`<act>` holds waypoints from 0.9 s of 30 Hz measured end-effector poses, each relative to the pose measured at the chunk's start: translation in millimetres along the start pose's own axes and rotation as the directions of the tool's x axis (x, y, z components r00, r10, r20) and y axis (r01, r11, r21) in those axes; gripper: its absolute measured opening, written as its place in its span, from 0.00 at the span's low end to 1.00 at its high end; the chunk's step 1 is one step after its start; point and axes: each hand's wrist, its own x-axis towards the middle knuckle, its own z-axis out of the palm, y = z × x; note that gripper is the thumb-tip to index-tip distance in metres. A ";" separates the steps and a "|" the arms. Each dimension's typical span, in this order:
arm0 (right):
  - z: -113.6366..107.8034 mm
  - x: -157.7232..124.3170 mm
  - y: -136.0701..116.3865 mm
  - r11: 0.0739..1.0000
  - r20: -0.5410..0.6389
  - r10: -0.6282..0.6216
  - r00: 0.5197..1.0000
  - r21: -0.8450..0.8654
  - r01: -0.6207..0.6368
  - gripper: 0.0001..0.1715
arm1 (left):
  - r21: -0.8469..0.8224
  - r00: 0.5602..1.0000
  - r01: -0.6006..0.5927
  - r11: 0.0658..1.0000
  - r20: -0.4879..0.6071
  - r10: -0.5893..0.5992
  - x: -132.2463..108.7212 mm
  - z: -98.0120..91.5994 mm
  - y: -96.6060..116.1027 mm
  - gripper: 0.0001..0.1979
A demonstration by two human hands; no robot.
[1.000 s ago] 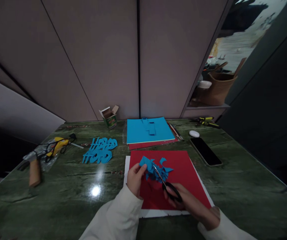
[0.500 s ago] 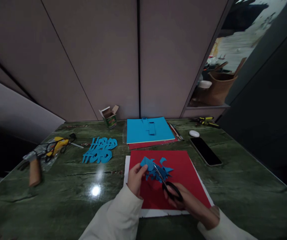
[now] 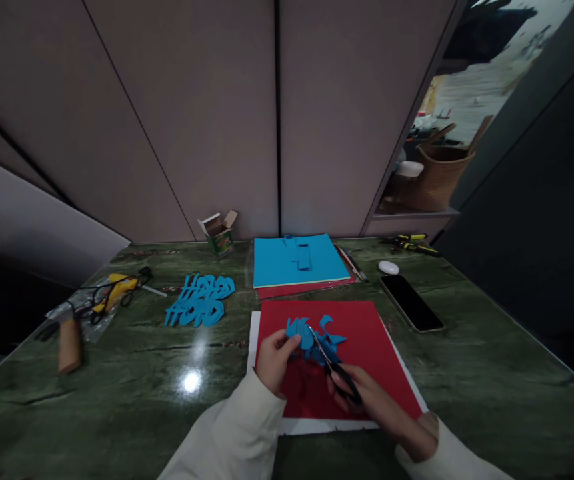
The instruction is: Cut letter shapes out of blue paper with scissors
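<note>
My left hand (image 3: pixel 275 360) pinches a cut piece of blue paper (image 3: pixel 311 341) from the near side, above a red sheet of paper (image 3: pixel 367 353). My right hand (image 3: pixel 367 395) grips black-handled scissors (image 3: pixel 331 360), whose metal blades cut into the blue piece. Both hands hover over the red sheet, which lies on a white sheet (image 3: pixel 253 347). The scissors' handles are partly hidden by my fingers. Several other blue paper cut-outs (image 3: pixel 199 301) lie in a heap on the table to the left.
A stack of blue and red paper (image 3: pixel 297 262) lies ahead on the green marble table (image 3: pixel 91 393). On the left are a yellow glue gun (image 3: pixel 114 292) and a wooden-handled tool (image 3: pixel 69 345). On the right are a phone (image 3: pixel 411 303), a white oval object (image 3: pixel 389 267) and yellow-handled pliers (image 3: pixel 413 243).
The scissors' handles have drawn together and the blades have closed further on the blue paper. My left hand has shifted slightly right, moving the blue piece with it.
</note>
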 end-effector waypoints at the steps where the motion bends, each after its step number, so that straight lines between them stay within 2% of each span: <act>1: 0.3 0.0 0.4 1.000 -0.011 0.001 1.000 0.001 -0.001 0.23 | 0.004 1.000 -0.003 1.000 -0.002 0.003 0.1 -0.2 -0.3 0.08; 6: 2.4 0.4 0.0 0.999 -0.060 0.029 0.998 0.038 -0.027 0.25 | 0.008 1.000 -0.012 1.000 0.003 0.012 0.7 -1.5 -3.3 0.08; 21: 1.6 3.6 8.1 0.989 -0.091 0.068 0.993 0.134 -0.056 0.25 | 0.007 1.000 -0.002 1.000 0.007 0.002 0.2 0.1 -1.1 0.09; 27: 2.2 2.1 3.7 0.995 -0.086 0.041 0.995 0.097 -0.032 0.25 | 0.025 1.000 -0.018 1.000 -0.010 0.018 0.4 -0.1 -0.4 0.09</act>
